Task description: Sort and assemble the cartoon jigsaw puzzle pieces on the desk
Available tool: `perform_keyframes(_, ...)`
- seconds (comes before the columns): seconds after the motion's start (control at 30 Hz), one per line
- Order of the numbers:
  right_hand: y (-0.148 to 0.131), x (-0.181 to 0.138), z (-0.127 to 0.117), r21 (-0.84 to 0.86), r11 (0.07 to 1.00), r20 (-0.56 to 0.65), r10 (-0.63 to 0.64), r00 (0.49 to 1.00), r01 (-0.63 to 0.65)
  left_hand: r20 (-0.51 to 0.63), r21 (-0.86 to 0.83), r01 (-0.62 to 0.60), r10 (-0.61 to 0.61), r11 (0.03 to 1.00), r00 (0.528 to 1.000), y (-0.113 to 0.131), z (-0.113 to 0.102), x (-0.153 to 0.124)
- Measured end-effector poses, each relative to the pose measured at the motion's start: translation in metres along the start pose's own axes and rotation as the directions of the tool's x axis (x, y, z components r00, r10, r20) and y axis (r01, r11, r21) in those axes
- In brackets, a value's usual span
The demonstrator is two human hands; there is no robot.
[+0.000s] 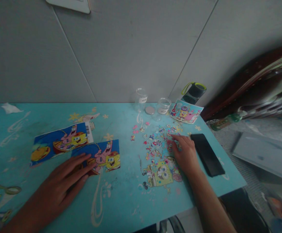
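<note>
My left hand (66, 181) lies flat with fingers stretched over the lower part of a blue cartoon puzzle (113, 158), covering its left portion. Just behind it lies a matching blue picture card (70, 139) with a barcode strip at its right end; the two overlap or touch. On the right, my right hand (185, 150) rests at the edge of a pile of small colourful puzzle pieces (155, 142). Its index finger and thumb reach into the pile, apart from each other. I see no piece held there.
Two clear jars (141, 97) (163, 105) and a round lid (150, 110) stand by the wall. A cartoon picture card (186, 111) leans near a dark bottle (194, 93). A black phone (207, 155) lies right of my right hand. Crumpled tissue (11, 108) lies far left.
</note>
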State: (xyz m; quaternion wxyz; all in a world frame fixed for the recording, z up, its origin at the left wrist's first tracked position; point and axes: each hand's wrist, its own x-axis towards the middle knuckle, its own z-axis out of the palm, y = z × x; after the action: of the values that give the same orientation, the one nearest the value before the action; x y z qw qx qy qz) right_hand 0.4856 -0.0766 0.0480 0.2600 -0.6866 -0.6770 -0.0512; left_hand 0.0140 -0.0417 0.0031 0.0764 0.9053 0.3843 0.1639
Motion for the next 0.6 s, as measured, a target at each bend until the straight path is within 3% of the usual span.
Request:
perform_keyframes(0.3, 0.0, -0.009, -0.003, 0.168, 0.985, -0.131, 0.056, 0.99, -0.033, 0.003, 0.002, -0.003, 0.003, 1.0, 1.0, 0.001, -0.001, 0.002)
perform_keyframes(0.6, 0.0, -0.012, -0.002, 0.204, 0.977, -0.165, 0.098, 0.981, -0.063, -0.003, -0.003, 0.01, -0.01, 1.0, 1.0, 0.003, -0.003, 0.003)
